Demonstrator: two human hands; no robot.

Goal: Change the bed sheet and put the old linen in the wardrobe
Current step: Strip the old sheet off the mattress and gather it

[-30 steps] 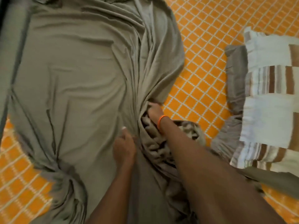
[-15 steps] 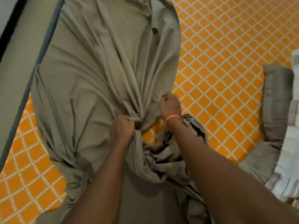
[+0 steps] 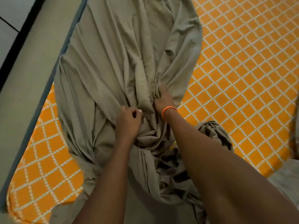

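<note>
A grey-green bed sheet [image 3: 113,54] lies bunched in long folds down the middle of the bed. Under it shows the orange mattress cover [image 3: 242,78] with a white diamond grid. My left hand [image 3: 127,122] grips a gathered clump of the sheet, fingers curled into the cloth. My right hand [image 3: 163,99], with an orange band at the wrist, clutches folds of the same sheet a little farther up and to the right. More of the sheet is heaped between my forearms near the bottom of the view.
The bed's grey side edge [image 3: 48,78] runs diagonally at the left, with pale floor [image 3: 16,16] beyond it. A bit of grey fabric [image 3: 296,126] peeks in at the right edge. Bare orange cover lies on both sides of the sheet.
Both hands have reached farther up the sheet and taken new handfuls, gathering more cloth toward me. The view has swung left, so the striped pillows at the right are out of sight.
</note>
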